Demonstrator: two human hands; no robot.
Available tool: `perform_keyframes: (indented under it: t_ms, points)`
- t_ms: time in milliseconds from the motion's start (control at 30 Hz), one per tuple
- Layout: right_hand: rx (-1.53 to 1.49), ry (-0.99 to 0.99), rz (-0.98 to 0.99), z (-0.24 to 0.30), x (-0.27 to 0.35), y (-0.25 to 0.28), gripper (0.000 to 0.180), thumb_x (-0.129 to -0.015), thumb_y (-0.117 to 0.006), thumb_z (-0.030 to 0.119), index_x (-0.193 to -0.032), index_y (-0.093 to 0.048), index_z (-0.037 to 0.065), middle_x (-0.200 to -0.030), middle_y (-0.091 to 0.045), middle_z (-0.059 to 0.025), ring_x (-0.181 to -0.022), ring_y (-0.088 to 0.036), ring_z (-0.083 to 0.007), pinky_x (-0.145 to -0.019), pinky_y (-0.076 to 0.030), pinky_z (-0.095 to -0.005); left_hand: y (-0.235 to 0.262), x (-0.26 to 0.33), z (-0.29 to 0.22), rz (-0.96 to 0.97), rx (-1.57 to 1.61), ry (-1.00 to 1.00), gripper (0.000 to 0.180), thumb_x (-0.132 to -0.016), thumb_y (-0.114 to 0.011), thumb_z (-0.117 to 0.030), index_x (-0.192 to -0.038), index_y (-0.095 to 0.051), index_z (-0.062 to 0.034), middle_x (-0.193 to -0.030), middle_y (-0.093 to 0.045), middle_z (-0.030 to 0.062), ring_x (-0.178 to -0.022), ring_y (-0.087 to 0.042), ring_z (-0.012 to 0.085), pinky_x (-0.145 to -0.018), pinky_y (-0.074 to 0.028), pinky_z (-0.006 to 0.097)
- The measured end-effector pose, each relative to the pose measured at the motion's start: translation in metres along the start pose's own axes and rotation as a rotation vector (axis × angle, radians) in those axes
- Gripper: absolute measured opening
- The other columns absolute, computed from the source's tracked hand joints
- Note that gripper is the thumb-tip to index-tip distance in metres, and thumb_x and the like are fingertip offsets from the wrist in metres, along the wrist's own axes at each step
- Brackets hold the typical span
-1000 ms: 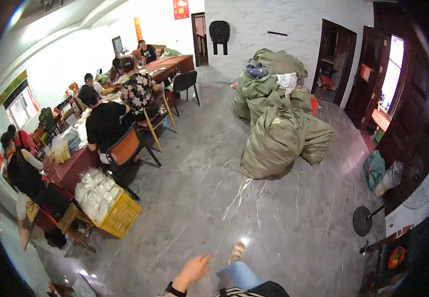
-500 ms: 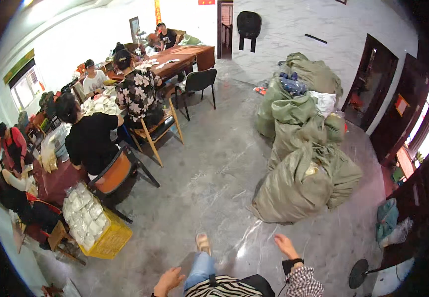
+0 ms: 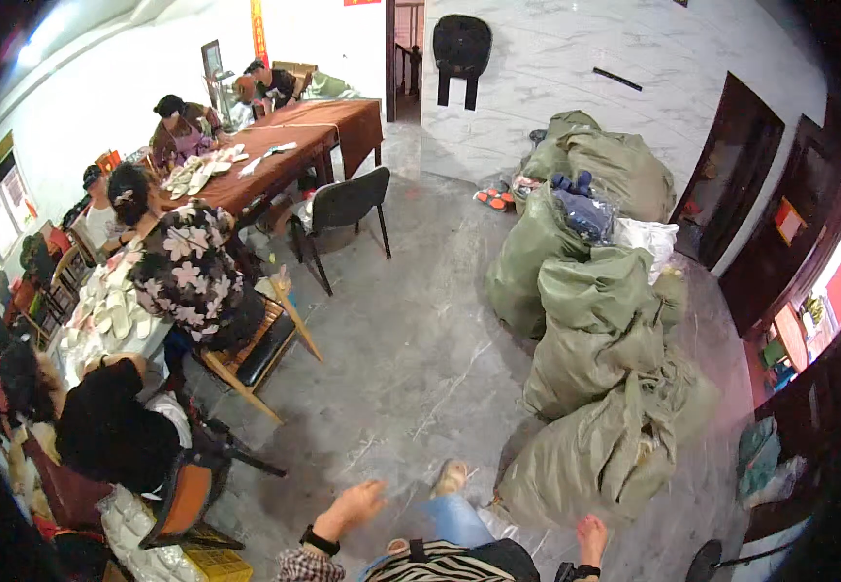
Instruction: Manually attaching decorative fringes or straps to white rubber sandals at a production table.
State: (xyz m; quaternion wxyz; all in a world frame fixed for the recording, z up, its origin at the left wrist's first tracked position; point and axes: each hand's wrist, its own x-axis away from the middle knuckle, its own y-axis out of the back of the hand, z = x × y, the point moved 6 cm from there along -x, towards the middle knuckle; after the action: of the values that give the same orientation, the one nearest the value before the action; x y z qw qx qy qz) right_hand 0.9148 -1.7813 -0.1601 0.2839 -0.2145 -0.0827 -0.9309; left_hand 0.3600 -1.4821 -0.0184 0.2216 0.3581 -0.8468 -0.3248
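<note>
My left hand (image 3: 355, 506) swings forward over the grey floor, bare of any object, its fingers loosely stretched. Low on the right, my right hand (image 3: 591, 539) hangs beside the nearest sack with nothing seen in it; its fingers look relaxed and partly apart. That nearest big olive-green sack (image 3: 576, 475) bulges on the floor ahead to the right. Behind it more sacks (image 3: 595, 291) are heaped in a row, with a bundle of dark blue goods in clear plastic (image 3: 585, 209) and a white bag (image 3: 646, 238) on top.
At left, several people sit at tables strewn with pale slippers (image 3: 115, 301). A wooden armchair (image 3: 275, 335), a black chair (image 3: 351, 204) and an orange-backed chair (image 3: 180, 500) edge the floor. A yellow crate (image 3: 215, 558) holds bagged goods. Dark doorways (image 3: 731, 165) line the right wall.
I have walked forward; the sacks, tables and crate are nearer, with the crate slipping toward the lower left. My left hand has swung forward, while my right hand has dropped back and lower.
</note>
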Motion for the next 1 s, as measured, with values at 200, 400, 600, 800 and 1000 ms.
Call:
perform_keyframes:
  t_ms: [200,400,600,800,1000]
  points:
    - [-0.337,0.174,0.158,0.09,-0.188,-0.116,0.011,-0.093,-0.059,0.011,-0.1,-0.064,0.004,-0.078,-0.06,-0.0016,-0.069,-0.058,-0.0147,-0.057,-0.047,-0.0311,0.024,-0.171,0.056,0.138,-0.178,0.131,0.037,-0.091,-0.058,-0.031,-0.122,-0.058,-0.0097,-0.113,-0.065,0.0185,-0.1,-0.064,0.0358,-0.083,-0.052,0.047]
    - [-0.162,0.286,0.405,0.304,-0.265,-0.446,0.028,-0.098,-0.059,0.021,-0.118,-0.06,0.001,-0.109,-0.065,-0.0054,-0.101,-0.061,-0.0159,-0.088,-0.049,-0.0294,0.07,-0.281,0.067,0.296,0.28,0.297,0.054,-0.097,-0.055,-0.039,-0.14,-0.047,-0.0074,-0.131,-0.057,0.0231,-0.123,-0.053,0.0393,-0.102,-0.043,0.046]
    - [-0.132,0.384,0.703,0.49,-0.31,-0.741,0.032,-0.1,-0.057,0.022,-0.123,-0.059,-0.001,-0.113,-0.065,-0.0082,-0.103,-0.062,-0.0164,-0.089,-0.05,-0.0295,0.165,-0.421,0.156,0.096,0.165,0.368,0.051,-0.096,-0.056,-0.038,-0.136,-0.052,-0.0063,-0.127,-0.059,0.0236,-0.118,-0.055,0.0397,-0.1,-0.045,0.045]
    - [-0.589,0.254,0.616,0.62,-0.41,-0.89,0.022,-0.1,-0.056,0.018,-0.115,-0.062,0.004,-0.105,-0.065,-0.0062,-0.098,-0.063,-0.018,-0.09,-0.052,-0.0322,0.315,-0.633,0.208,0.122,0.035,0.285,0.048,-0.095,-0.056,-0.037,-0.131,-0.055,-0.0049,-0.123,-0.06,0.0227,-0.112,-0.057,0.0406,-0.096,-0.047,0.047]
    - [-1.302,-0.087,0.861,0.699,-0.567,-1.027,0.015,-0.097,-0.057,0.013,-0.105,-0.067,0.007,-0.1,-0.07,-0.0073,-0.093,-0.062,-0.0204,-0.088,-0.049,-0.0389,0.483,-0.854,0.184,-0.157,0.057,-0.091,0.043,-0.091,-0.062,-0.02,-0.131,-0.055,-0.0032,-0.127,-0.058,0.0212,-0.116,-0.056,0.0378,-0.095,-0.048,0.043]
